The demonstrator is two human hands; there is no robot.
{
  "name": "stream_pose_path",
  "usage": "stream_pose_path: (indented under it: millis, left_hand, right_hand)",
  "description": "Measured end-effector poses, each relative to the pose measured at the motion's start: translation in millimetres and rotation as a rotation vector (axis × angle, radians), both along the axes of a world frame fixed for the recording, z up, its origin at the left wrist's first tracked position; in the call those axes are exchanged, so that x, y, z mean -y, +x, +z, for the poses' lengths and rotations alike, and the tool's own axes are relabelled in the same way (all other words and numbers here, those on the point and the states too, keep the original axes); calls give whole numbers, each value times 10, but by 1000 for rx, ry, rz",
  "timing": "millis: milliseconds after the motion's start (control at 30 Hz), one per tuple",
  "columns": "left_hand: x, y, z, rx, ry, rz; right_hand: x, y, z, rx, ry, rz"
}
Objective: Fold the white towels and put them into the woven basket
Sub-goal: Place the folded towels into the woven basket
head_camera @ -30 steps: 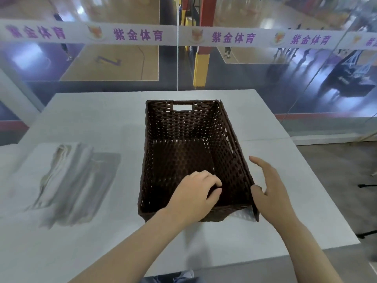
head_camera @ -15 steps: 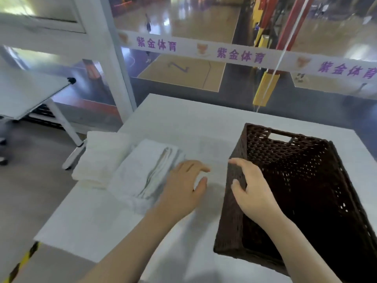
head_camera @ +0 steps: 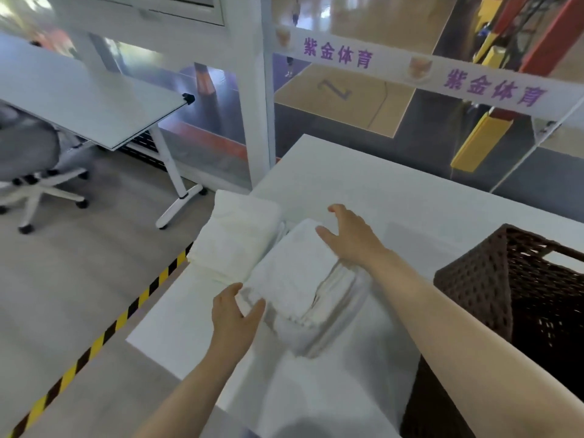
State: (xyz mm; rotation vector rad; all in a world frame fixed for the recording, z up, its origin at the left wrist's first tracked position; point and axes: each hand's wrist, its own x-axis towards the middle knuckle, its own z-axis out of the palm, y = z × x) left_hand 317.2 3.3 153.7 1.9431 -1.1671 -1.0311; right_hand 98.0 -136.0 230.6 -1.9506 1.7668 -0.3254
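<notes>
Two folded white stacks of towels lie touching; the empty brown basket stands at their three o'clock.

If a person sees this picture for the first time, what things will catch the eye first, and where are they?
First come the two bare hands at the centre: the left hand at the near corner and the right hand at the far edge of a stack of folded white towels on the white table. At the right edge stands the dark woven basket, nothing visible inside. A second towel pile lies at the table's left edge.
</notes>
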Motion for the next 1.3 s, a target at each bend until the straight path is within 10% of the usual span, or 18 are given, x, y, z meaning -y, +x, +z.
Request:
stream_pose_path:
  millis: [233,600,1000,1300]
  left_hand:
    - [-64,15,-259,-692,481,140]
    - [190,-175,-478,-813,445,-55]
    - [345,-398,-456,-604,233,-207]
    - [414,-285,-575,-665,253,-256]
  right_hand:
    - [455,-57,-432,-165,629,-46]
    - [201,-565,-755,182,1090,-227]
    - [-967,-919,-996,787,805,-677]
    - [-1089,-758,-952,825,680,-737]
